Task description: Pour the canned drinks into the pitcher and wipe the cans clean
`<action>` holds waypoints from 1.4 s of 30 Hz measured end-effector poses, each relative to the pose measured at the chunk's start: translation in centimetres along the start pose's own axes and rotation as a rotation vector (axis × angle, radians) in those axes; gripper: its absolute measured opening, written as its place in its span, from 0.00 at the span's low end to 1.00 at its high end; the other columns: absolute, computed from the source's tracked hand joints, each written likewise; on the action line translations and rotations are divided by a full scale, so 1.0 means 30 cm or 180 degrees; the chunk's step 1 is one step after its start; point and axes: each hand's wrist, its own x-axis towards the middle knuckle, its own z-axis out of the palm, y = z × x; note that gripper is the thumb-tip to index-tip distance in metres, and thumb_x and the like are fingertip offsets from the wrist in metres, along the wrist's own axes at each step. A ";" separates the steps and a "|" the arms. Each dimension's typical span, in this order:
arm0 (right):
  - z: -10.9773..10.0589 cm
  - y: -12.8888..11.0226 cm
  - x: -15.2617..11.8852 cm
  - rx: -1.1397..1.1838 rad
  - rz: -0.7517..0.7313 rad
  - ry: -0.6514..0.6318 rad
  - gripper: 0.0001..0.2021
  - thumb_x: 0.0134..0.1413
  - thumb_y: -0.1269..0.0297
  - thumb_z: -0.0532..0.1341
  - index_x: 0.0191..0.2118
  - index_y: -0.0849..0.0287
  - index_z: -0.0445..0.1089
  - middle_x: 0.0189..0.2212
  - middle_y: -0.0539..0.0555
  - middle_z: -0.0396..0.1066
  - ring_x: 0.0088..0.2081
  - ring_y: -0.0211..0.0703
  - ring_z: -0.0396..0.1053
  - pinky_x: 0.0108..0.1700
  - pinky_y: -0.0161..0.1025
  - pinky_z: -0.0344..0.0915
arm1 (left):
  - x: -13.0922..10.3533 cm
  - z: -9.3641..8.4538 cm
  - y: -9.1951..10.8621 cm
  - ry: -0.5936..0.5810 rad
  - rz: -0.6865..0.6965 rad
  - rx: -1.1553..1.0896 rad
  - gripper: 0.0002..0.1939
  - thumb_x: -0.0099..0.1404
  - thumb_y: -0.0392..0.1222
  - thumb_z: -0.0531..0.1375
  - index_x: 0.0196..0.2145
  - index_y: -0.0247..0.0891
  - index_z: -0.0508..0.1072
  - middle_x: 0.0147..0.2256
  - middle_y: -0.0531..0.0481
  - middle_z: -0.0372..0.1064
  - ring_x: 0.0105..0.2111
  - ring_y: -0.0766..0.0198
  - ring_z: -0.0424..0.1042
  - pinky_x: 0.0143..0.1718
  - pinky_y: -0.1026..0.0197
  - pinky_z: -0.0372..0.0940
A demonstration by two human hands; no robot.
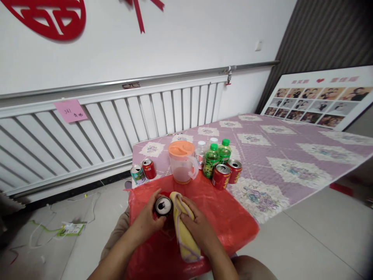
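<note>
My left hand [148, 216] is closed around a dark drink can [163, 206] whose top is opened, its silver lid facing up. In my right hand [196, 221] is a folded yellow cloth [185, 233] with purple edging, held right beside the can; whether cloth and can touch is hard to tell. Both hands are over a red plastic sheet [227, 217] at the table's near end. Just beyond them stands a clear plastic pitcher [180, 167] with an orange lid.
Left of the pitcher are a green can [137, 175] and a red can [149, 169]. Right of it stand green-capped bottles [211, 160], white-capped bottles [200, 151] and two red cans [221, 177]. A radiator [113, 122] runs behind the flowered tablecloth [262, 167]; a photo board [317, 97] leans at far right.
</note>
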 end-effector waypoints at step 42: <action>-0.167 0.020 -0.048 0.0983 0.0506 0.0974 0.33 0.51 0.50 0.64 0.62 0.50 0.60 0.55 0.57 0.72 0.47 0.54 0.75 0.43 0.48 0.74 | 0.006 -0.013 0.014 -0.0242 -0.0185 -0.0043 0.43 0.47 0.35 0.58 0.62 0.33 0.57 0.56 0.39 0.66 0.57 0.48 0.67 0.61 0.46 0.59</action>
